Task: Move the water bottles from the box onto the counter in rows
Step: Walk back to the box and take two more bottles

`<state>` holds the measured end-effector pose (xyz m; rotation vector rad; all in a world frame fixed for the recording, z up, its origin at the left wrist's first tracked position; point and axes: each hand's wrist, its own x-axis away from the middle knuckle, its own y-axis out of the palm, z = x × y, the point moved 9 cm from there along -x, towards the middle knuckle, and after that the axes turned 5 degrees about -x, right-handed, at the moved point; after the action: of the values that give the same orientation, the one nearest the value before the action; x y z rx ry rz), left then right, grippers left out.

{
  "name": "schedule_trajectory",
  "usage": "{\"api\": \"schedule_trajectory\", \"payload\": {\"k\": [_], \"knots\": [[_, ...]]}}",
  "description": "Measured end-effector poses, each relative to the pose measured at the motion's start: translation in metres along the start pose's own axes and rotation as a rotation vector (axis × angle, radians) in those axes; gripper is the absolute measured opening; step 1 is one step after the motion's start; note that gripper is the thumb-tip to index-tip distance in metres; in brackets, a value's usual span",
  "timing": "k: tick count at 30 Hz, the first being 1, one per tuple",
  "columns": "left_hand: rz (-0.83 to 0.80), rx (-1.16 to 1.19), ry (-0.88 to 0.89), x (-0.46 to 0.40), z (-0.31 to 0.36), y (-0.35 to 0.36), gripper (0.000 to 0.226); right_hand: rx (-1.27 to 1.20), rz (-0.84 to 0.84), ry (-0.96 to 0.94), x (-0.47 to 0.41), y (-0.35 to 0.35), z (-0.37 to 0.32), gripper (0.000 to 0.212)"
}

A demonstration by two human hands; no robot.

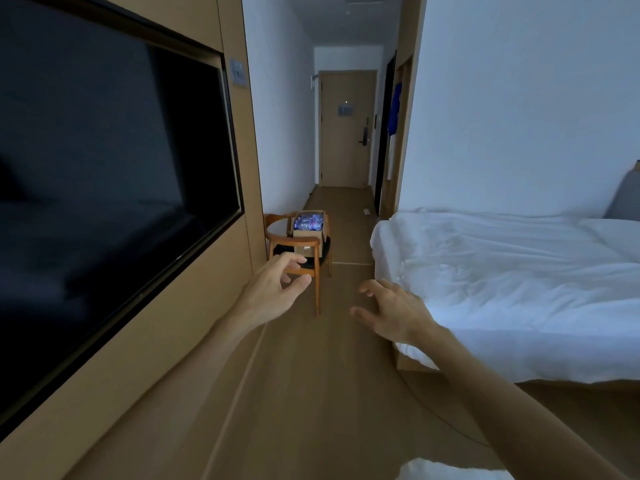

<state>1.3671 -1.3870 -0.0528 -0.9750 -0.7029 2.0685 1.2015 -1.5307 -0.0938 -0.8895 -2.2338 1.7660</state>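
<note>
Near: we are holding our left hand [273,289] and right hand [391,311] out empty, fingers loose. Beyond: cardboard box [309,233] of water bottles [307,221] sitting on the wooden chair [298,251]. Risk: dim light spoiling our grip.

Cardboard box [307,234], wooden chair [294,241], glossy screen [104,174], cloth bedding [502,271]

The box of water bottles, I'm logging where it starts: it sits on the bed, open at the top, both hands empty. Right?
Not quite. The box sits on the wooden chair beside the wall, not on the bed. The head view shows it open at the top with bottles inside, and the left hand and right hand both empty.
</note>
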Motion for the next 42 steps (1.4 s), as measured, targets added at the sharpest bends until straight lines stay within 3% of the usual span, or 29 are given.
{"api": "schedule_trajectory", "payload": {"k": [13,21,30,42], "knots": [[-0.068,0.059,0.046,-0.252,-0.090,0.074,0.028,0.004,0.022,0.106,-0.237,0.029,0.117,0.052],[-0.088,0.022,0.050,-0.385,-0.134,0.138,0.021,-0.047,0.027,0.067,-0.371,0.064,0.199,0.053],[-0.090,0.014,-0.029,-0.548,-0.180,0.194,0.023,-0.093,0.014,0.012,-0.546,0.077,0.298,0.049],[-0.074,0.004,-0.141,-0.714,-0.282,0.271,0.034,-0.110,-0.053,-0.043,-0.729,0.146,0.392,0.036]]}}
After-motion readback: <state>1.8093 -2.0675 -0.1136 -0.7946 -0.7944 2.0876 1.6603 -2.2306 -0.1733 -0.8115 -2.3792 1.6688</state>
